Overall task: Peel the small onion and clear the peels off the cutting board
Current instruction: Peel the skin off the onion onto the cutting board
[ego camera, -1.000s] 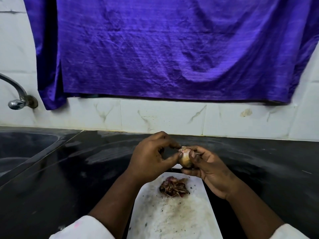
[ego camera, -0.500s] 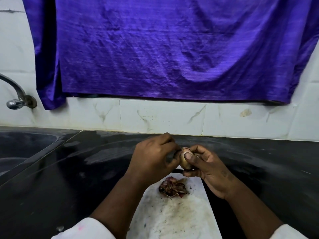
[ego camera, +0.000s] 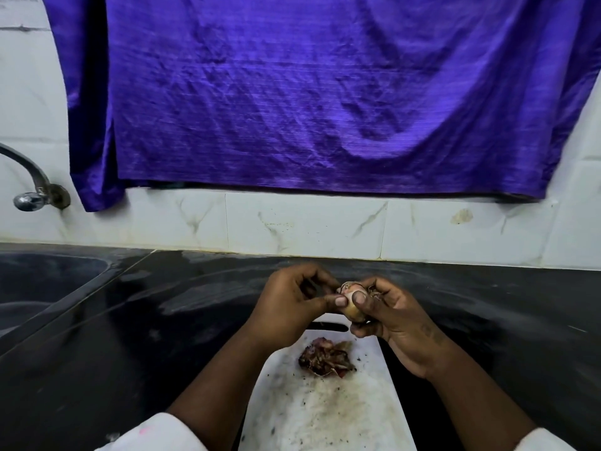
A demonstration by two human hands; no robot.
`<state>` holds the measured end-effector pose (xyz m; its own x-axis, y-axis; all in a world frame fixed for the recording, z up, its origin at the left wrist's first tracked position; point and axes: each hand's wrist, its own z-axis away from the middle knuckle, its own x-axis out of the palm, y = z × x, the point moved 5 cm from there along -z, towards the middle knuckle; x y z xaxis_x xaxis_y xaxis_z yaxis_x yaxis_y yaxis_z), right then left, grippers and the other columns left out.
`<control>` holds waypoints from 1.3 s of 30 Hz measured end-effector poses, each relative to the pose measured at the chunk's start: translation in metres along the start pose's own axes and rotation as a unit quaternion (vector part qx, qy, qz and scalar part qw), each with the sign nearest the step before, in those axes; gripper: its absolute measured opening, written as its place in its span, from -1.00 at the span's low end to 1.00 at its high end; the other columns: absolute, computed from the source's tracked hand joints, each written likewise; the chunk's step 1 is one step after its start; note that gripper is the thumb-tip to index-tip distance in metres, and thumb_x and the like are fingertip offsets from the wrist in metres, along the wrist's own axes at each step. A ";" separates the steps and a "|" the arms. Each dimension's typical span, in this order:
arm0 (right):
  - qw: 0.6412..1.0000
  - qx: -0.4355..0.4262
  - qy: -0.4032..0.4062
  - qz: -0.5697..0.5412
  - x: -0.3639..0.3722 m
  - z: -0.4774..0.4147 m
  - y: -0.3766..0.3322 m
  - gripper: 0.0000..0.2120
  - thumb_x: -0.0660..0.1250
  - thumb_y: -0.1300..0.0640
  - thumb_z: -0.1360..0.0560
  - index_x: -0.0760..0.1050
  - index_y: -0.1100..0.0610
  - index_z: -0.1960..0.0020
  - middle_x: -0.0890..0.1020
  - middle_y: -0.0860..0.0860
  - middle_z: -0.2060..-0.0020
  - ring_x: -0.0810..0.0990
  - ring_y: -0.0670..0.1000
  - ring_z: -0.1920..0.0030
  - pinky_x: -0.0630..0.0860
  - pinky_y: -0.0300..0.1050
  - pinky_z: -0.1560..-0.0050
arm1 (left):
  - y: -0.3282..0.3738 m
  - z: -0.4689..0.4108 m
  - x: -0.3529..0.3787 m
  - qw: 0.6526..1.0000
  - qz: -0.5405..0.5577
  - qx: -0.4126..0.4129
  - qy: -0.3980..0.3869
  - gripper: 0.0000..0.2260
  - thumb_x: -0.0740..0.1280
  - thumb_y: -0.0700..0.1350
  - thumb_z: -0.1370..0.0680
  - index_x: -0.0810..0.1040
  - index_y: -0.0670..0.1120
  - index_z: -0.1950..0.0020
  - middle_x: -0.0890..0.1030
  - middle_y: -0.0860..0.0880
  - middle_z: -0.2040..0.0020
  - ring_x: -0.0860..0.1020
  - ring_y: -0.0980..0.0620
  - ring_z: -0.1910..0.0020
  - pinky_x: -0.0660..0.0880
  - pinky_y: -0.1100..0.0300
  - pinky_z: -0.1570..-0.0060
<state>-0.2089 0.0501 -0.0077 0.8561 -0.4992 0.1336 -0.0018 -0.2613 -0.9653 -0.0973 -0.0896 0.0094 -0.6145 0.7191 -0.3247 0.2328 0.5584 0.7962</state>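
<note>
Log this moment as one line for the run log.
step: peeling | left hand: pinches onion | right hand: holds onion | peels: piled on cutting board | clearing: not yet done

The left forearm (ego camera: 221,382) and the right forearm (ego camera: 471,395) are held bare and extended forward, angled inward so that the 2 hands meet at the middle of the view. The left hand (ego camera: 292,307) is held with its back turned upward, its fingers curled and its thumb pressed against the small pale round onion (ego camera: 353,313). The right hand (ego camera: 396,323) is turned palm inward. Its fingers are curled round the far side and underside of that onion, and its thumb is laid on the near face, just beside the left thumb.
</note>
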 end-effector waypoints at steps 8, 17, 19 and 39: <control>1.000 -0.005 0.003 0.003 0.000 0.001 -0.001 -0.76 0.59 0.03 -0.35 0.65 0.09 0.06 0.72 0.12 0.12 0.62 0.09 0.22 0.63 -0.10 0.26 | 0.002 0.001 0.003 0.999 0.038 0.003 0.018 -0.87 0.53 -0.30 -0.51 0.73 -0.07 0.15 0.74 0.02 0.21 0.71 -0.02 0.19 0.70 0.00 0.09; 0.999 -0.022 0.008 0.025 0.001 -0.001 -0.002 -0.84 0.50 0.08 -0.39 0.61 0.13 0.09 0.66 0.08 0.26 0.60 0.05 0.28 0.59 -0.06 0.26 | 0.022 0.012 0.008 0.930 -0.300 0.201 0.062 -0.83 0.33 0.05 -0.58 0.66 0.00 -0.01 0.65 0.10 0.12 0.60 0.12 0.20 0.59 0.06 0.26; 0.999 -0.024 0.007 0.030 0.002 -0.001 -0.002 -0.82 0.49 0.10 -0.40 0.58 0.16 0.07 0.66 0.07 0.29 0.59 0.05 0.30 0.59 -0.04 0.26 | 0.025 0.012 0.010 0.909 -0.344 0.224 0.072 -0.82 0.31 0.04 -0.56 0.65 -0.02 0.02 0.63 0.07 0.16 0.59 0.06 0.24 0.57 0.04 0.33; 0.997 -0.033 0.001 0.064 -0.005 -0.006 -0.001 -0.75 0.49 0.09 -0.41 0.58 0.26 0.05 0.58 0.15 0.36 0.50 0.09 0.44 0.42 -0.15 0.50 | 0.032 0.011 0.017 0.893 -0.381 0.228 0.075 -0.88 0.31 -0.02 -0.52 0.56 -0.06 0.10 0.56 0.04 0.19 0.45 0.08 0.29 0.26 0.27 0.29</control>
<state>-0.2163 0.0480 -0.0057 0.8458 -0.5334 0.0116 -0.1440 -0.2492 -0.9577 -0.0918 -0.0555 0.0235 -0.8110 0.0153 -0.5848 -0.0334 0.9968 0.0724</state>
